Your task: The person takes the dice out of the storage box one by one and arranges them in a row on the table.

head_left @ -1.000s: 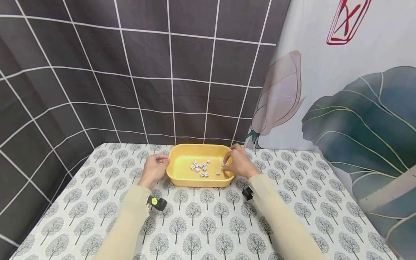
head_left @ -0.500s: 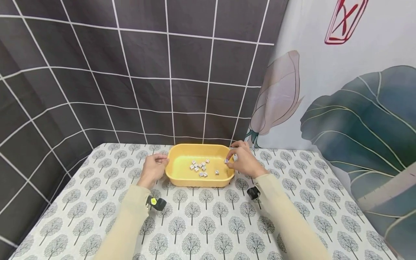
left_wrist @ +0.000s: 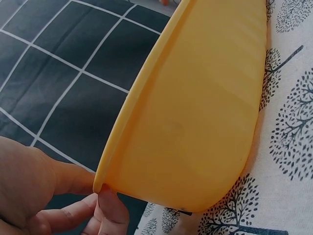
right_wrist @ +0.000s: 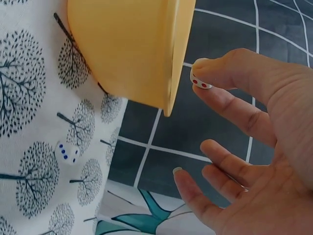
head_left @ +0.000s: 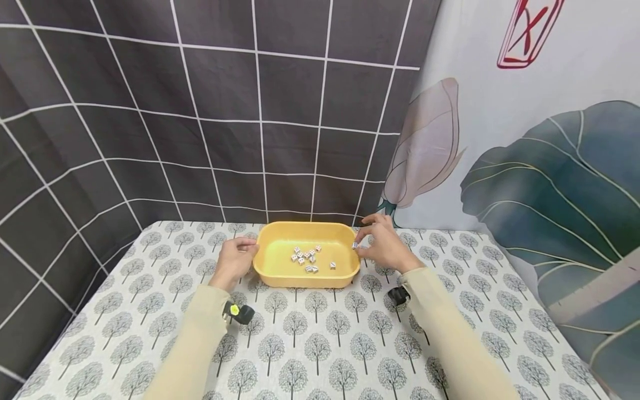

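Observation:
A yellow plastic tub (head_left: pixel 305 282) stands on the cloth with several white dice (head_left: pixel 300 255) lying inside it. My left hand (head_left: pixel 235 260) pinches the tub's left rim between thumb and fingers, as the left wrist view shows. Just over the right rim, my right hand (head_left: pixel 384 247) pinches one die (right_wrist: pixel 201 82) between thumb and index finger, its other fingers spread apart. Red dots show on that die in the right wrist view. Another die (right_wrist: pixel 67 152), with blue dots, lies on the cloth outside the tub's right end.
A white cloth with printed trees (head_left: pixel 292 333) covers the table. Behind it hangs a dark curtain with white grid lines (head_left: pixel 215 139). A pale curtain with a lotus print (head_left: pixel 425 150) hangs at the right.
My right hand has lifted the die from inside the tub and moved right and up to the right rim. The left hand stays at the left rim.

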A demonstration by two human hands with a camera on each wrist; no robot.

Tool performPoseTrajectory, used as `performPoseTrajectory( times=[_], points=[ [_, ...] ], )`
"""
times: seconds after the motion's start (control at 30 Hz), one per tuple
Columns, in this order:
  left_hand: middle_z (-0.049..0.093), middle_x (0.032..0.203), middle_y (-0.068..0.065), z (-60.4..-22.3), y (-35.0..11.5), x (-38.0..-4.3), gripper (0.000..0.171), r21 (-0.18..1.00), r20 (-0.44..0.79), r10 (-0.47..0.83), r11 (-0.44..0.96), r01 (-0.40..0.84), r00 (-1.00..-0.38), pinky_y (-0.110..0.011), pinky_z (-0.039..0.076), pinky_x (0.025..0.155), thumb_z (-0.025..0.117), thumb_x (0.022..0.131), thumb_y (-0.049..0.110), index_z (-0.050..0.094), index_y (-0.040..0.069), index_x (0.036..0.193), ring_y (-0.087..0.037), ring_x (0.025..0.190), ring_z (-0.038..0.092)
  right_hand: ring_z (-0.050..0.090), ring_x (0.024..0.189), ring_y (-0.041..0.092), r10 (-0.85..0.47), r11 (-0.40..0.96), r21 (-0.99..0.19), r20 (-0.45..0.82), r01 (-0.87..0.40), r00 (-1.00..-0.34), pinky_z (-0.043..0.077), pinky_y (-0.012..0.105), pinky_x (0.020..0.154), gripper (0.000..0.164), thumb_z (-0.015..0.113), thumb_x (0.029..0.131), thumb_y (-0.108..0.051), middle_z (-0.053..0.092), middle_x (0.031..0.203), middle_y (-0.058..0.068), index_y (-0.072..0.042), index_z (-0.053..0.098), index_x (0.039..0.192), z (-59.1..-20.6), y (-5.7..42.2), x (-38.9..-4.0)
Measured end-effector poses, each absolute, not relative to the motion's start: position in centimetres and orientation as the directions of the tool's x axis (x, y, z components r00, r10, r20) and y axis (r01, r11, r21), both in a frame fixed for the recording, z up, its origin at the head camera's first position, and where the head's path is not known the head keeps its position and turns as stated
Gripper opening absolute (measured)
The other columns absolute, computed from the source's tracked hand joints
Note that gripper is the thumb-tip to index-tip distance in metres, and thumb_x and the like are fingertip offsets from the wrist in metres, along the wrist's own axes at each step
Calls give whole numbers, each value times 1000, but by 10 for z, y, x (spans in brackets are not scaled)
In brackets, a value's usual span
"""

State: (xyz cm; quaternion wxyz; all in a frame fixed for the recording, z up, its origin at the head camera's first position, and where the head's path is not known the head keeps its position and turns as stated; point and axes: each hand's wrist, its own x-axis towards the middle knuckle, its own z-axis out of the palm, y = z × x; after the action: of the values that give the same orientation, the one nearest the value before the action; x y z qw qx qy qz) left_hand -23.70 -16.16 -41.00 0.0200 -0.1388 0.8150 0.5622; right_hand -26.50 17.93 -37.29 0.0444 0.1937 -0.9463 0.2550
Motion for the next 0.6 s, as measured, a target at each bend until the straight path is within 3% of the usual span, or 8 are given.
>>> performPoseTrajectory(
  times=[0.6],
  points=[
    [61, 125, -16, -407, -163, -237, 34, 914, -223, -190, 301, -273, -956, -20, 53, 77, 59, 102, 14, 59, 1, 133, -23, 104, 61, 32, 138, 43, -329, 808, -462, 162, -367, -930, 34, 70, 114, 15, 83, 79, -10, 47, 147, 24, -6, 78, 93, -373, 212, -267]
  ],
)
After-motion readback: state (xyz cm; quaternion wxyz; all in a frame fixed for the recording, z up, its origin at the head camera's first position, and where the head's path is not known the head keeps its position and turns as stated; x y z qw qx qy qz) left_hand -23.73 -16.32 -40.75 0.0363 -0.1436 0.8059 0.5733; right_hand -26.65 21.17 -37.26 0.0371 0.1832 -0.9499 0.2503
